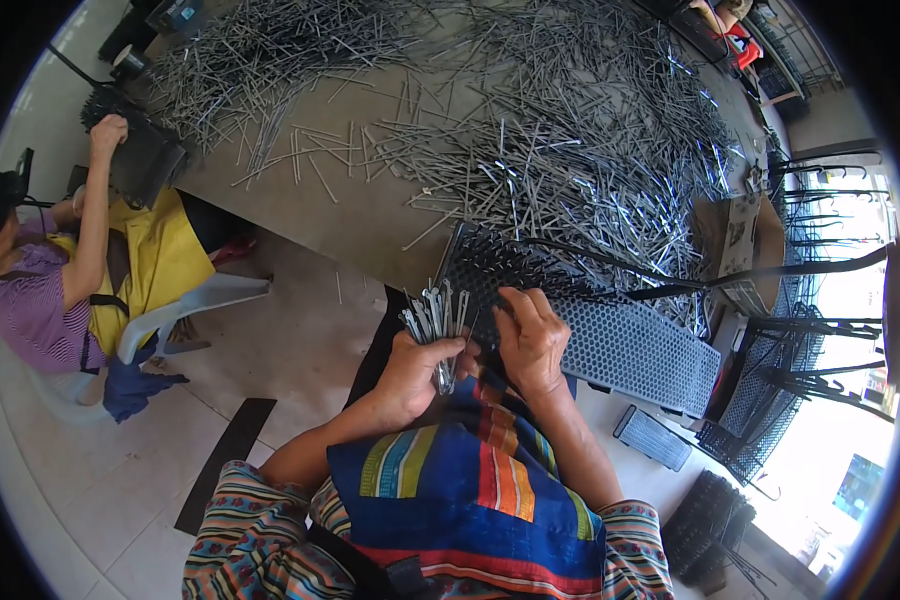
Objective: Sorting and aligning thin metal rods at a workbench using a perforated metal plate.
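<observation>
A bundle of thin silvery metal pins (440, 318) stands fanned upward in my left hand (410, 378), whose thumb presses across it. Just to the right, my right hand (536, 345) is closed, its fingers curled and its fingertips drawn together; what they hold is too small to make out. Beneath and beyond that hand lies a long dark perforated panel (630, 350), slanting from the table edge down to the right. Dark pins (515, 262) fill its far left part in rows, while open round holes show on the nearer right part.
Loose metal pins (590, 150) heap over the brown table (305, 225). A cardboard box (745, 240) and black racks (800, 350) stand right. At left, a person in a purple striped top (45, 300) sits on a pale chair (190, 305). A black strip (225, 465) lies on the floor.
</observation>
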{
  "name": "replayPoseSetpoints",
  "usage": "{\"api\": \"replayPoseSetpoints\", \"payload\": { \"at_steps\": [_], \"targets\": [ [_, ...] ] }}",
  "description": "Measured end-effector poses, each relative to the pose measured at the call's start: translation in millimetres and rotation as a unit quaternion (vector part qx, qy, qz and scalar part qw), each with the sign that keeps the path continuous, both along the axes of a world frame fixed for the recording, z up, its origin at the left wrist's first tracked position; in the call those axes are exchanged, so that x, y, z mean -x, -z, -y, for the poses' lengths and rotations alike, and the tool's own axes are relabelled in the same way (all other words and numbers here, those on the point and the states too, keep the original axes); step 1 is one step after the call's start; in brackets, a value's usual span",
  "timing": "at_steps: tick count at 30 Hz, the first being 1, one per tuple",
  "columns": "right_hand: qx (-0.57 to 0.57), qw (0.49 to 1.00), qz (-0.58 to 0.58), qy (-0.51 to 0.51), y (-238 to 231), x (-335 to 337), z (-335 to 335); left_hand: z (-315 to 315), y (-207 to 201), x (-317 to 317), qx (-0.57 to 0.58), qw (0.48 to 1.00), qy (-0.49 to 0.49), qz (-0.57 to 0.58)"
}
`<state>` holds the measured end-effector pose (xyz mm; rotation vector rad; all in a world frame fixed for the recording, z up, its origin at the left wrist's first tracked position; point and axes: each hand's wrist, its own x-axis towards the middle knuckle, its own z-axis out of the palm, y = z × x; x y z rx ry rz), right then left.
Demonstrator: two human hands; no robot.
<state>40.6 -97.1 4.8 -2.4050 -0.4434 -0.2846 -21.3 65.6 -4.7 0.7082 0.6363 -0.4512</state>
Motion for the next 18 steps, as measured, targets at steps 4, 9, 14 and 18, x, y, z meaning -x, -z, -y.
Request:
{"api": "replayPoseSetpoints", "payload": {
  "at_steps": [4,9,14,18],
  "targets": [
    [-0.041,0.997,-0.026,0.056,-8.7,-1.0,-10.7,-0.3,-0.8,-0.5,-0.005,1.000,-0.006,0.000],
    [0.115,0.991,0.041,-0.048,0.7,-9.8,-11.9,0.5,-1.7,0.5,0.005,1.000,-0.018,-0.006],
    [0.059,0.997,0.053,-0.019,-3.8,-5.0,-5.4,-0.8,1.5,0.8,0.012,1.000,-0.022,-0.013],
    [-0.260,0.931,-0.255,0.020,-10.5,12.8,-7.2,1.3,-6.2,-3.1,0.038,0.999,0.004,0.006]
  ]
}}
